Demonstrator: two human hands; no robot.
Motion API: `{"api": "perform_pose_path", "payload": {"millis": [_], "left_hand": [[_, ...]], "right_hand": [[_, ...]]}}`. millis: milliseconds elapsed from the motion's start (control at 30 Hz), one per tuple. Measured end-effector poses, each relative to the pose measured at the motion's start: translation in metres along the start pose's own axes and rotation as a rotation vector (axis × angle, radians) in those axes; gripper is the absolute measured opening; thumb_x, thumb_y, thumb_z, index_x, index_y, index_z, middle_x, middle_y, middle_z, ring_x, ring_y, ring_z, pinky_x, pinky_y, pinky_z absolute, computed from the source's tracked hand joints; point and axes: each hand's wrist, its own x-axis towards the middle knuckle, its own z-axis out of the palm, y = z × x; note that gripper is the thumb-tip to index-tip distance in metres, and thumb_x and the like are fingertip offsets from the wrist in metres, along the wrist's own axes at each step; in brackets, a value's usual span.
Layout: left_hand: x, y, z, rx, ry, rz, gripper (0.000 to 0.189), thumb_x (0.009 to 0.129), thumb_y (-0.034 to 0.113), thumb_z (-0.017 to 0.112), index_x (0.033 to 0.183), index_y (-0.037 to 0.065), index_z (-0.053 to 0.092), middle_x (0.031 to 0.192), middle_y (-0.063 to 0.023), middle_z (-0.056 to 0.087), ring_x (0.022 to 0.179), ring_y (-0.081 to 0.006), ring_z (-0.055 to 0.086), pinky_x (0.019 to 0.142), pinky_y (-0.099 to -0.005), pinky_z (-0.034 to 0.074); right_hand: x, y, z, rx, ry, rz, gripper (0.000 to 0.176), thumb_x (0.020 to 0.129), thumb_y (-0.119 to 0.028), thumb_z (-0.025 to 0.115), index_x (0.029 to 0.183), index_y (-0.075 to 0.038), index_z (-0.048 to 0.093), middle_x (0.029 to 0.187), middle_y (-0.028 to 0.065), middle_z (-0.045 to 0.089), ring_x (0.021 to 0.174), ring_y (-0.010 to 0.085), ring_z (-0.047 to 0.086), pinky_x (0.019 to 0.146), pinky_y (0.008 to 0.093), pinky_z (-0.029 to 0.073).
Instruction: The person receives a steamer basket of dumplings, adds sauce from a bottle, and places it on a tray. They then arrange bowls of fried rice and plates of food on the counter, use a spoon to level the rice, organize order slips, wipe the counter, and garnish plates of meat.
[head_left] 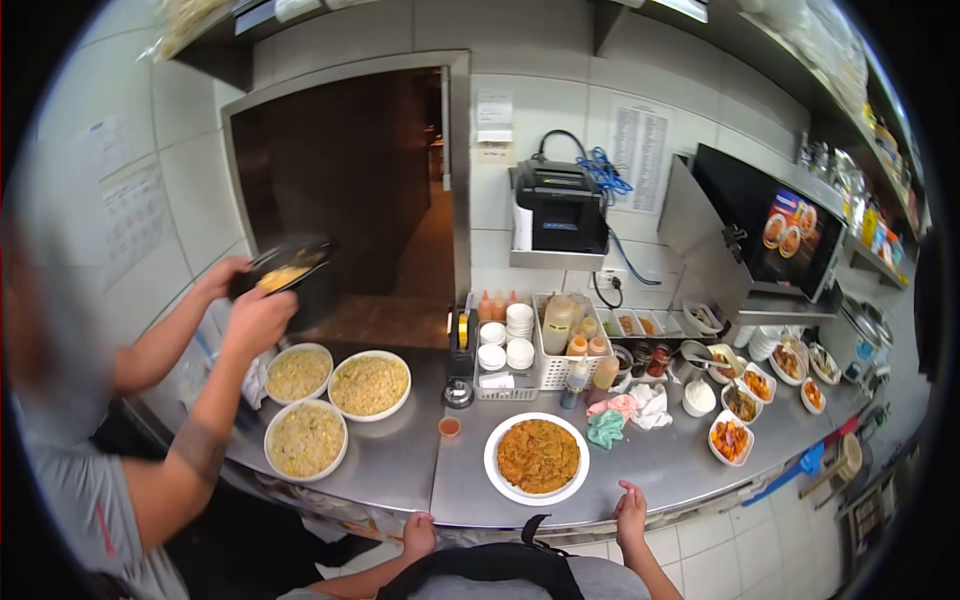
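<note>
A white plate [493, 487] of orange-brown curry-like food [538, 456] lies on the steel counter [405, 470] in front of me. To its lower left, my left hand [419, 535] is at the counter's front edge with its fingers curled closed; I see nothing in it. My right hand [630, 513] is at the edge to the lower right of the plate, fingers loosely bent and apart, holding nothing. Neither hand touches the plate. A small cup of red sauce [449, 427] sits up and left of it.
At left a co-worker's hands [262, 315] tilt a dark pan [308, 262] near several bowls of fried rice [370, 386]. Behind the plate stand a basket of sauce bottles [557, 328], stacked white cups [519, 352] and crumpled cloths [606, 428]. Bowls of food [730, 440] line the right.
</note>
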Motion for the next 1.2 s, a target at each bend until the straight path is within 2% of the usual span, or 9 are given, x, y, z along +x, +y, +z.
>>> {"api": "perform_pose_path", "payload": {"millis": [67, 100, 167, 267, 367, 500, 633, 833, 1200], "left_hand": [[-0.009, 0.017, 0.002, -0.214, 0.001, -0.038, 0.019, 0.095, 0.007, 0.040, 0.082, 0.007, 0.054, 0.058, -0.0014, 0.048, 0.047, -0.0099, 0.044, 0.040, -0.0260, 0.036], [-0.008, 0.013, -0.002, -0.180, 0.015, 0.000, 0.019, 0.095, 0.005, 0.042, 0.080, 0.008, 0.054, 0.062, -0.0025, 0.050, 0.048, -0.0100, 0.045, 0.041, -0.0258, 0.037], [-0.011, 0.009, -0.007, -0.165, 0.101, -0.011, 0.018, 0.094, 0.004, 0.043, 0.080, 0.008, 0.054, 0.064, -0.0026, 0.051, 0.049, -0.0100, 0.045, 0.042, -0.0256, 0.037], [-0.018, 0.010, -0.017, -0.194, 0.190, -0.047, 0.018, 0.095, 0.004, 0.042, 0.081, 0.007, 0.054, 0.069, -0.0049, 0.053, 0.049, -0.0116, 0.049, 0.042, -0.0266, 0.040], [-0.025, 0.018, -0.022, -0.253, 0.348, -0.085, 0.017, 0.093, 0.002, 0.041, 0.083, 0.009, 0.053, 0.075, -0.0050, 0.055, 0.050, -0.0118, 0.049, 0.044, -0.0269, 0.041], [-0.026, 0.042, -0.026, -0.345, 0.380, -0.075, 0.012, 0.096, 0.005, 0.044, 0.089, 0.011, 0.052, 0.081, -0.0025, 0.052, 0.059, -0.0104, 0.047, 0.051, -0.0243, 0.041], [-0.022, 0.059, -0.031, -0.378, 0.381, -0.029, 0.010, 0.096, 0.005, 0.045, 0.091, 0.011, 0.051, 0.081, -0.0020, 0.052, 0.059, -0.0104, 0.047, 0.052, -0.0243, 0.041], [-0.011, 0.079, -0.042, -0.307, 0.309, 0.011, 0.010, 0.096, 0.005, 0.048, 0.092, 0.013, 0.052, 0.080, 0.0010, 0.051, 0.067, -0.0090, 0.049, 0.058, -0.0228, 0.042], [0.027, 0.114, -0.052, -0.289, 0.137, 0.093, 0.012, 0.094, 0.001, 0.048, 0.094, 0.013, 0.051, 0.080, 0.0030, 0.050, 0.066, -0.0062, 0.047, 0.057, -0.0211, 0.039]], "right_hand": [[0.021, 0.001, -0.005, -0.041, -0.001, -0.060, 0.043, 0.103, -0.038, 0.040, 0.092, -0.002, 0.060, 0.054, -0.0034, 0.038, 0.044, 0.0066, 0.035, 0.040, 0.0232, 0.030], [0.034, 0.009, -0.009, -0.043, -0.020, -0.064, 0.043, 0.103, -0.038, 0.040, 0.092, -0.002, 0.060, 0.054, -0.0034, 0.038, 0.044, 0.0066, 0.035, 0.040, 0.0232, 0.030], [0.052, 0.023, -0.014, -0.125, -0.001, -0.091, 0.050, 0.104, -0.039, 0.038, 0.071, -0.005, 0.055, 0.050, -0.0031, 0.037, 0.042, 0.0063, 0.034, 0.039, 0.0237, 0.029], [0.073, 0.033, -0.014, -0.076, -0.010, -0.053, 0.055, 0.103, -0.042, 0.039, 0.060, -0.009, 0.046, 0.050, -0.0020, 0.039, 0.041, 0.0077, 0.036, 0.038, 0.0249, 0.031], [0.090, 0.033, -0.008, -0.039, -0.055, -0.001, 0.052, 0.103, -0.042, 0.039, 0.064, -0.008, 0.046, 0.050, -0.0008, 0.039, 0.040, 0.0094, 0.036, 0.038, 0.0267, 0.035], [0.104, 0.037, -0.010, -0.032, -0.125, 0.086, 0.050, 0.101, -0.046, 0.041, 0.067, -0.009, 0.046, 0.051, -0.0010, 0.036, 0.040, 0.0108, 0.034, 0.039, 0.0292, 0.037], [0.105, 0.037, -0.010, -0.047, -0.129, 0.110, 0.050, 0.101, -0.046, 0.040, 0.069, -0.009, 0.046, 0.051, -0.0010, 0.036, 0.040, 0.0106, 0.034, 0.038, 0.0291, 0.038], [0.095, 0.040, -0.005, -0.009, -0.015, 0.036, 0.049, 0.103, -0.041, 0.037, 0.069, -0.007, 0.048, 0.049, -0.0012, 0.037, 0.039, 0.0094, 0.035, 0.037, 0.0276, 0.038], [0.068, 0.048, 0.004, 0.009, 0.156, -0.053, 0.048, 0.103, -0.042, 0.038, 0.071, -0.008, 0.048, 0.052, -0.0006, 0.038, 0.039, 0.0102, 0.036, 0.038, 0.0278, 0.040]]}}
